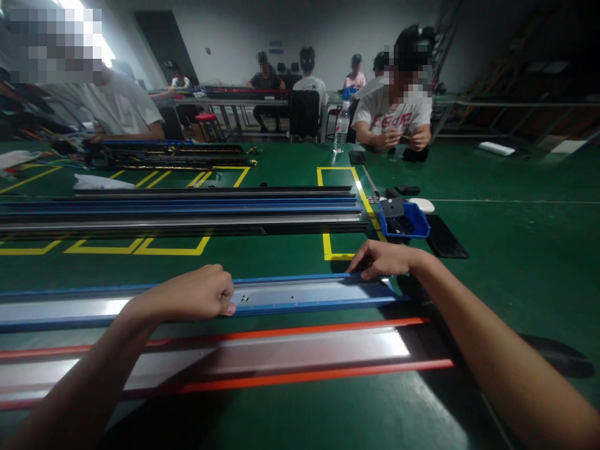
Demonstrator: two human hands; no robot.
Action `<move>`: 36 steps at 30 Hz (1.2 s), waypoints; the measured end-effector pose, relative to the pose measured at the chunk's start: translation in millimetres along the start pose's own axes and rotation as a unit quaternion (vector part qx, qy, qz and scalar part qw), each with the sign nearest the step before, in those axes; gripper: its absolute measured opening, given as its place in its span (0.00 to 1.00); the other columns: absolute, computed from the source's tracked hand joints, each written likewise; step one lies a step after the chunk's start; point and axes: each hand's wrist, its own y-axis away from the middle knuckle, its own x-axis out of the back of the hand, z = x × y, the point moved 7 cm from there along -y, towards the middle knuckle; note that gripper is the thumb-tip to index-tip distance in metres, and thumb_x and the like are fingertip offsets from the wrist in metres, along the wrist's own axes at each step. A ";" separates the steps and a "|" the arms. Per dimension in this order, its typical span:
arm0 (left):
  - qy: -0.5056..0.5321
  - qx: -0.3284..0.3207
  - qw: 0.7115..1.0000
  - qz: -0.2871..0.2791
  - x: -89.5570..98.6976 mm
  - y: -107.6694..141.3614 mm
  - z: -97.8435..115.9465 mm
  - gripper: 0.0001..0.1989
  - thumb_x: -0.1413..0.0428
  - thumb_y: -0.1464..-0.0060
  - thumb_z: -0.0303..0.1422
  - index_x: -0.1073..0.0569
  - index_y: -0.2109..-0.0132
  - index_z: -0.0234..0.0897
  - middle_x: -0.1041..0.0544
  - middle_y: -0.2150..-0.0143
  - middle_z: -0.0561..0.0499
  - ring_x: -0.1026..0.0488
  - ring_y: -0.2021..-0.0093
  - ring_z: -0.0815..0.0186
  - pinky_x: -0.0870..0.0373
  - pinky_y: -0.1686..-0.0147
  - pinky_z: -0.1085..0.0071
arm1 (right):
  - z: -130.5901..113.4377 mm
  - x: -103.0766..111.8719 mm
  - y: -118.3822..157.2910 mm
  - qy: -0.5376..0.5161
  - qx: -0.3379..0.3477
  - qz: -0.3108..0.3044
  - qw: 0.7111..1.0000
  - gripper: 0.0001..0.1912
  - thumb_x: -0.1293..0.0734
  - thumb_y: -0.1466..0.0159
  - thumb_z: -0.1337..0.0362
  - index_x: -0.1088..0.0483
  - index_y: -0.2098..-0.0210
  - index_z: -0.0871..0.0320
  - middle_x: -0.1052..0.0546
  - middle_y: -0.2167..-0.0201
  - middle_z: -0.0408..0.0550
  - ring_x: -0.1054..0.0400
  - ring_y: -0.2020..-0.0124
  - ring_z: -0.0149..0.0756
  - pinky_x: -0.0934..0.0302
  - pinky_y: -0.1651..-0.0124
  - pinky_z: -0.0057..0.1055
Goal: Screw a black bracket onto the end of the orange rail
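Observation:
A long metal channel with blue edges [304,294] lies across the table before me, its silver inner face marked with small holes. My left hand [206,292] is closed over it near the middle, fingers curled and thumb by the near edge. At its right end, my right hand [384,257] pinches the far blue edge with bent fingers; the fingertips are partly hidden. Closer to me lies a similar channel with red edges [300,359], partly under my left forearm and touched by neither hand.
Several long dark and blue rails [262,212] lie beyond, over yellow tape outlines. Right of them are a blue bin [405,234] of black parts, a black flat slab [445,236] and a white rounded object [421,205]. A water bottle [341,130] stands near a seated co-worker [398,115].

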 end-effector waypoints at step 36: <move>0.054 -0.044 0.993 -0.100 -14.8 0.4 9.5 0.14 0.42 0.50 0.39 0.31 0.79 0.37 0.37 0.79 0.55 0.41 0.75 0.68 0.47 0.74 0.71 | 7.6 -19.9 5.1 -0.109 -0.015 -0.112 0.988 0.22 0.28 0.54 0.67 0.17 0.59 0.62 0.17 0.65 0.49 0.25 0.66 0.39 0.33 0.61 0.31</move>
